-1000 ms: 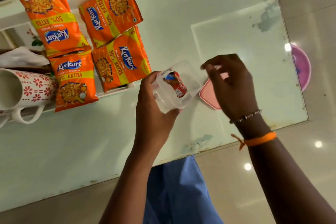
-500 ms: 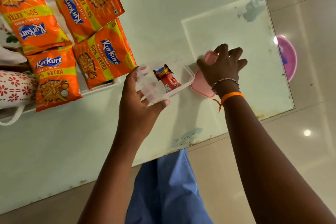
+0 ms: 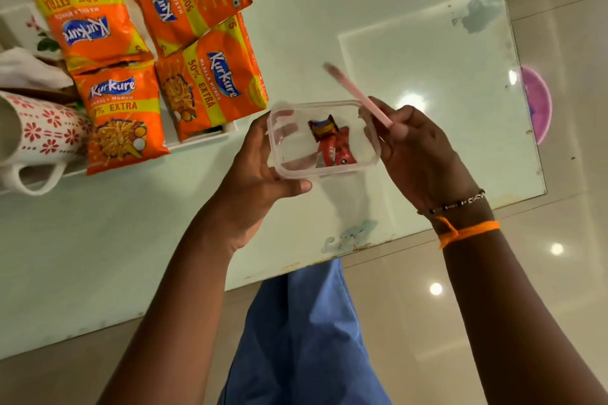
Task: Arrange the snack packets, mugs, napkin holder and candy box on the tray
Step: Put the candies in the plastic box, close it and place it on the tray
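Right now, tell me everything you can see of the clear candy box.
The candy box is a small rectangular tub of clear plastic with rounded corners, open-topped, held level above the glass table. Red and orange wrapped candies lie inside. The left hand grips its left side; the right hand holds the pink lid tilted at its right rim.

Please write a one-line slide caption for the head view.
Left hand holds open candy box; right hand brings pink lid toward it.
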